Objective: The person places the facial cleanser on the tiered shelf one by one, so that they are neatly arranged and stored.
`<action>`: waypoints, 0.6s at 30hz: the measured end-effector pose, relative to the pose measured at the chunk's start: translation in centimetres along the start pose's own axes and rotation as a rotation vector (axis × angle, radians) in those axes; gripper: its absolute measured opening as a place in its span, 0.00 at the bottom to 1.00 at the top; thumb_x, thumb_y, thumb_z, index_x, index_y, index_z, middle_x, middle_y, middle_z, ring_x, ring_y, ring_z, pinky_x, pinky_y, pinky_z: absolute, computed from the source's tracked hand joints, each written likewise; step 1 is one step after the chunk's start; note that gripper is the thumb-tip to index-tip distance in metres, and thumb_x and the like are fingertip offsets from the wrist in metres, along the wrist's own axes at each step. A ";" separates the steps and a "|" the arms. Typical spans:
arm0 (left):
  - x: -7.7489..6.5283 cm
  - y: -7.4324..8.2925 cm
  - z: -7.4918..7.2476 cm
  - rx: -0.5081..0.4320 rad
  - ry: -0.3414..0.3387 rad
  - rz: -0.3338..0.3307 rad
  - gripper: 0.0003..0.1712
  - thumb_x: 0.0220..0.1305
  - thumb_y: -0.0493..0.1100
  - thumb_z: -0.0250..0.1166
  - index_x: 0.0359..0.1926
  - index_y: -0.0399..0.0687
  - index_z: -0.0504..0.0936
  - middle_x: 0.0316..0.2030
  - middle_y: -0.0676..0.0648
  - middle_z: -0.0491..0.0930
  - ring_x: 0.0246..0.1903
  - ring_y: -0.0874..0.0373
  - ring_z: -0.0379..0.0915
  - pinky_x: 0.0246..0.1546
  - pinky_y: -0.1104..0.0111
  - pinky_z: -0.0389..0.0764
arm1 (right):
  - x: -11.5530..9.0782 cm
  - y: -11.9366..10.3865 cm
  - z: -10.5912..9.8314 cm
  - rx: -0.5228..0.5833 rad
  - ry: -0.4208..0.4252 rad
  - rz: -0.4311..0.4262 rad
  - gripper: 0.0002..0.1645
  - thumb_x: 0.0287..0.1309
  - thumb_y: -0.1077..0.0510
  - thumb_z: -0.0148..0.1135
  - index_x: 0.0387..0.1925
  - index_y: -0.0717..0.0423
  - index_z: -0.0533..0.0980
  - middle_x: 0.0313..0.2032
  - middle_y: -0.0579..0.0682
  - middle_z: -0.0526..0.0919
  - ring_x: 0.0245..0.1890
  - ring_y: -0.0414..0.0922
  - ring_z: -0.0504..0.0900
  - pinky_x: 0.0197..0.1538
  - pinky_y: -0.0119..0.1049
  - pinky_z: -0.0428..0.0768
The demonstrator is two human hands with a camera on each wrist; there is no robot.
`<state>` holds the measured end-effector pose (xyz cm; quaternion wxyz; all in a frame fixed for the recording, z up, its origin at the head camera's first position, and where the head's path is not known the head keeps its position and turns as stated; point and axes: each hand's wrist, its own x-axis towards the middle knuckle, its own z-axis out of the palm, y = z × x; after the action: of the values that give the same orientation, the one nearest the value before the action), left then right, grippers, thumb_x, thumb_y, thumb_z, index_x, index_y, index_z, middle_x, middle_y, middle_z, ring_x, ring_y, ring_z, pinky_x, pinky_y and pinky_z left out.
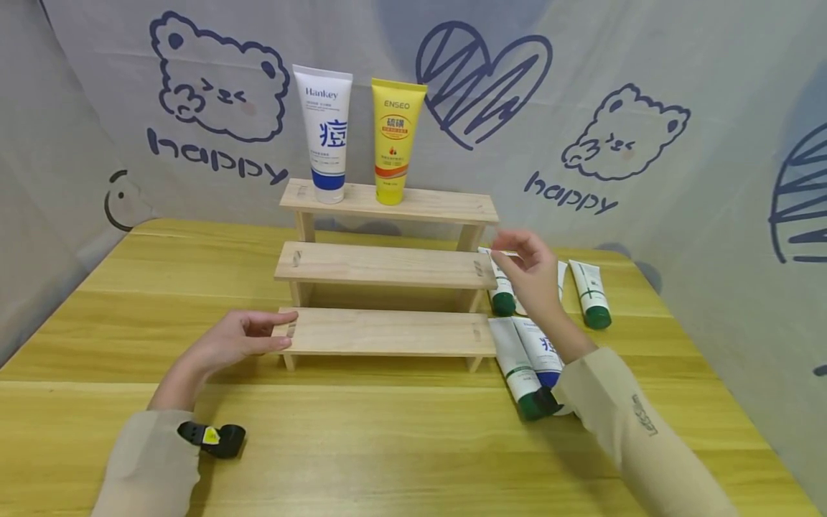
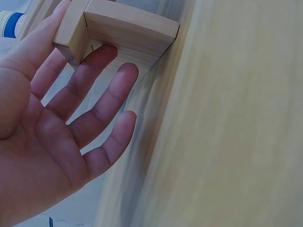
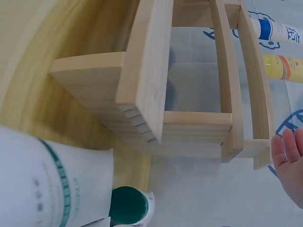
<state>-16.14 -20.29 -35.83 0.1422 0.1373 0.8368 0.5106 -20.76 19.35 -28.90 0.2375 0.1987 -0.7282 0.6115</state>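
A three-step wooden display rack (image 1: 388,332) stands on the table. My left hand (image 1: 242,336) grips the left end of its lowest step; in the left wrist view, the other fingers (image 2: 106,106) spread loosely beside the step's support. My right hand (image 1: 531,271) is beside the rack's right end, near the middle and top steps, fingers loosely bent and holding nothing. On the top step, a white tube with a blue cap (image 1: 326,133) and a yellow tube (image 1: 395,140) stand upright on their caps, left of centre.
Right of the rack, several tubes lie on the wooden table (image 1: 362,438), including a white green-capped tube (image 1: 589,293) and a white blue-capped tube (image 1: 541,352), partly under my right forearm. A printed cloth (image 1: 620,43) hangs behind the table.
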 end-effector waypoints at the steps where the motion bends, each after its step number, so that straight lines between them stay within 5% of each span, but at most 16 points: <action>1: 0.0 0.0 0.0 0.003 0.000 -0.001 0.33 0.57 0.50 0.62 0.60 0.39 0.67 0.62 0.33 0.55 0.57 0.40 0.55 0.49 0.53 0.65 | -0.2 0.0 -0.2 -0.007 0.000 0.006 0.13 0.50 0.75 0.56 0.40 0.76 0.70 0.34 0.51 0.77 0.37 0.42 0.76 0.42 0.30 0.74; 10: 0.0 -0.2 0.1 0.002 0.000 -0.006 0.33 0.57 0.50 0.62 0.60 0.38 0.67 0.62 0.32 0.55 0.56 0.40 0.56 0.48 0.54 0.67 | -1.7 1.4 -2.1 0.018 0.038 0.009 0.12 0.49 0.75 0.57 0.38 0.76 0.70 0.33 0.52 0.78 0.36 0.42 0.77 0.41 0.28 0.74; 18: 0.0 -0.1 0.1 -0.015 -0.007 0.009 0.33 0.58 0.49 0.62 0.60 0.37 0.66 0.62 0.32 0.54 0.59 0.35 0.49 0.52 0.49 0.61 | -2.3 10.0 -6.8 -0.026 0.012 -0.047 0.14 0.52 0.65 0.62 0.42 0.60 0.75 0.39 0.57 0.77 0.41 0.48 0.76 0.43 0.32 0.73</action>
<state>-16.12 -20.29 -35.94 0.1438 0.1418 0.8319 0.5170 -23.93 27.76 -37.27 0.2588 0.2092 -0.7295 0.5975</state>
